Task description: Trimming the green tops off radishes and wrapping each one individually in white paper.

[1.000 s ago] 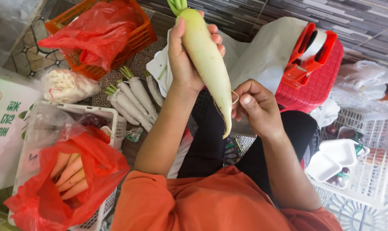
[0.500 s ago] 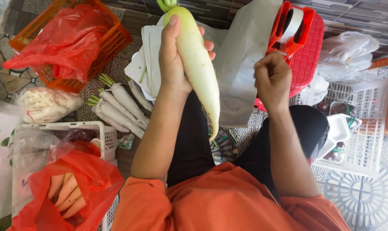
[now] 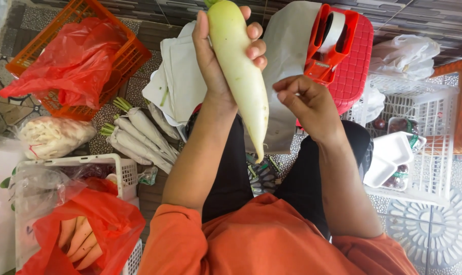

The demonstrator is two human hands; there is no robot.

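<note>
Left hand (image 3: pixel 215 61) wrapped around radish (image 3: pixel 238 76), tip toward 6 o'clock. Right hand (image 3: pixel 305 104) loosely curled, seemingly empty, at 3 o'clock; tape dispenser (image 3: pixel 330 43) beyond. Best kept upright, firmly gripped.

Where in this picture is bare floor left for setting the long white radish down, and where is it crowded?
Bare patterned floor shows below the white wire basket, beside the right knee. A small tiled patch lies left of the orange plastic crate. Crowded: between crate and white plastic basket, filled by loose white radishes. The left hand grips the long white radish.
</note>
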